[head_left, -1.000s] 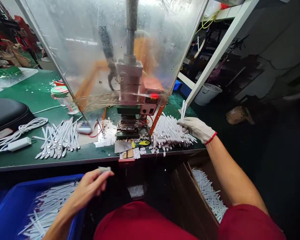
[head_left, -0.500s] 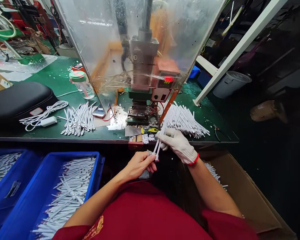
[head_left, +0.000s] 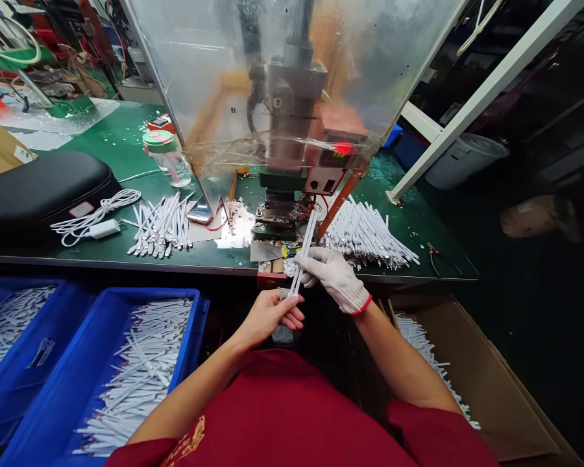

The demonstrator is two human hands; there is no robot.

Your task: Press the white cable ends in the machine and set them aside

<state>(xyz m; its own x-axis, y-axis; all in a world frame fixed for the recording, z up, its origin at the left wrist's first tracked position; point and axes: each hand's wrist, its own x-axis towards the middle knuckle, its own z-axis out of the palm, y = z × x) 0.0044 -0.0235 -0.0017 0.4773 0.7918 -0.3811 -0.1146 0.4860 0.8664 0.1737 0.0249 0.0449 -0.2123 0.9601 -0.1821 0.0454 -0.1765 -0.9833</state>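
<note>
Two white strips (head_left: 307, 241) stand slanted between my hands, in front of the press (head_left: 279, 206). My bare left hand (head_left: 272, 314) pinches their lower ends. My right hand (head_left: 331, 275), in a white glove with a red cuff, has its fingers closed round the strips a little higher up. The upper ends of the strips point toward the press. To the right of the press lies a large pile of white strips (head_left: 372, 233), and a smaller pile (head_left: 161, 224) lies to its left.
A clear shield (head_left: 214, 97) hangs before the press. Blue bins (head_left: 194, 324) with strips stand lower left, and a cardboard box (head_left: 486, 363) with strips lower right. On the green table (head_left: 214, 261) are a jar (head_left: 172, 159), a scraper (head_left: 265, 251), pliers (head_left: 433, 259) and a black seat (head_left: 48, 191).
The two strips have come closer together and lie nearly side by side. Both hands have shifted slightly left, still holding them. The whole view has shifted a little.
</note>
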